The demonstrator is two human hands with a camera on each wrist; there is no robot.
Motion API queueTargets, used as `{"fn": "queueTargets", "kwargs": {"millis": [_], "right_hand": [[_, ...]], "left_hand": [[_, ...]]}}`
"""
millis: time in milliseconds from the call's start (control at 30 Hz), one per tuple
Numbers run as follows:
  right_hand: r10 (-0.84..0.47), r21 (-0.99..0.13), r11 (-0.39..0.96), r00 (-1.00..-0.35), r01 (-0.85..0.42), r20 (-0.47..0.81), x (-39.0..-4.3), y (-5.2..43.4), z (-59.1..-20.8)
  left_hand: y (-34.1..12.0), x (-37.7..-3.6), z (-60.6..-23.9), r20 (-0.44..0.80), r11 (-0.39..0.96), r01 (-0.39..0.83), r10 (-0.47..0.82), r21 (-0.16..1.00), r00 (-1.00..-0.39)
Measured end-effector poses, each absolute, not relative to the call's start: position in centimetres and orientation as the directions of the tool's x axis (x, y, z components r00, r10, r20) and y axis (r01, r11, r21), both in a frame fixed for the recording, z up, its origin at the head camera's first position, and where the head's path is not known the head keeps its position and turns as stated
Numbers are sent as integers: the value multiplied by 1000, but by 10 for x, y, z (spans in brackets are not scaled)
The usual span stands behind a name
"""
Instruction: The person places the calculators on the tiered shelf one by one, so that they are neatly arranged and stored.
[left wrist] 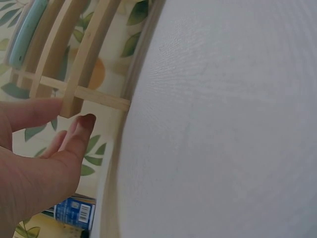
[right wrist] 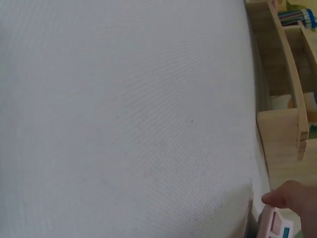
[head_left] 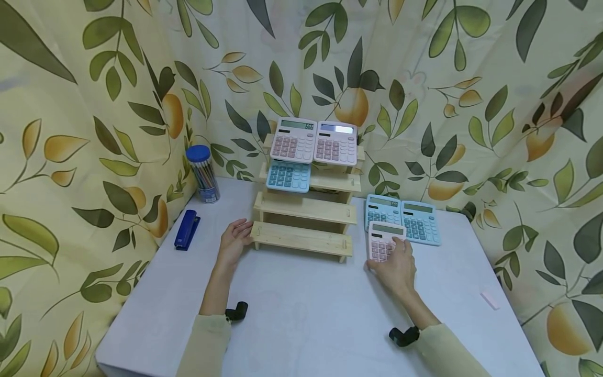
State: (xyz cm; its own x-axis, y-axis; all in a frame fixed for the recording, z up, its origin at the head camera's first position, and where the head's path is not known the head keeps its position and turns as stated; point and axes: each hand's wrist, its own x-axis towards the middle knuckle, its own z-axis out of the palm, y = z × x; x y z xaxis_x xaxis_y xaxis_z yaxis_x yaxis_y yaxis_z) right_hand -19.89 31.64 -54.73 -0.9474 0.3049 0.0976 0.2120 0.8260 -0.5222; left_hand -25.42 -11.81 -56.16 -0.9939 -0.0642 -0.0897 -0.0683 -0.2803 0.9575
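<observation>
My left hand [head_left: 233,243] is at the left end of the lowest step of a stepped wooden rack [head_left: 301,238]. In the left wrist view its thumb and fingers [left wrist: 79,131] pinch around the end of that board. My right hand [head_left: 395,267] grips a pink calculator [head_left: 380,243], thumb at its near left corner and fingers over its right side. The calculator overlaps two blue calculators [head_left: 419,222] lying side by side right of the rack. Two pink calculators [head_left: 335,144] lean on the rack's top step, and one blue calculator [head_left: 288,176] sits on the step below, at left.
A blue-lidded clear jar of pencils [head_left: 203,175] stands at the back left of the white-covered table [head_left: 292,324]. A blue stapler [head_left: 187,230] lies in front of it. Toward the right edge lies a small pale pink piece [head_left: 490,300]. Leaf-patterned curtains [head_left: 292,52] surround the table.
</observation>
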Motion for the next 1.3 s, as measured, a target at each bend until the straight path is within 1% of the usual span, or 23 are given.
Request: {"fn": "queueTargets", "kwargs": {"millis": [367, 700, 1067, 1300], "right_hand": [[319, -567, 802, -938, 188, 140, -196, 317, -540], [283, -581, 807, -934, 108, 219, -193, 310, -522], [256, -581, 813, -910, 20, 327, -192, 297, -499], [242, -580, 815, -902, -11, 357, -191, 291, -484]], "left_hand": [[-119, -255, -563, -88, -287, -63, -73, 956, -993], [-120, -256, -561, -84, -291, -63, -62, 955, -995], [-119, -254, -562, -89, -297, -67, -61, 952, -994], [-120, -255, -563, -82, -296, -61, -58, 953, -995]]}}
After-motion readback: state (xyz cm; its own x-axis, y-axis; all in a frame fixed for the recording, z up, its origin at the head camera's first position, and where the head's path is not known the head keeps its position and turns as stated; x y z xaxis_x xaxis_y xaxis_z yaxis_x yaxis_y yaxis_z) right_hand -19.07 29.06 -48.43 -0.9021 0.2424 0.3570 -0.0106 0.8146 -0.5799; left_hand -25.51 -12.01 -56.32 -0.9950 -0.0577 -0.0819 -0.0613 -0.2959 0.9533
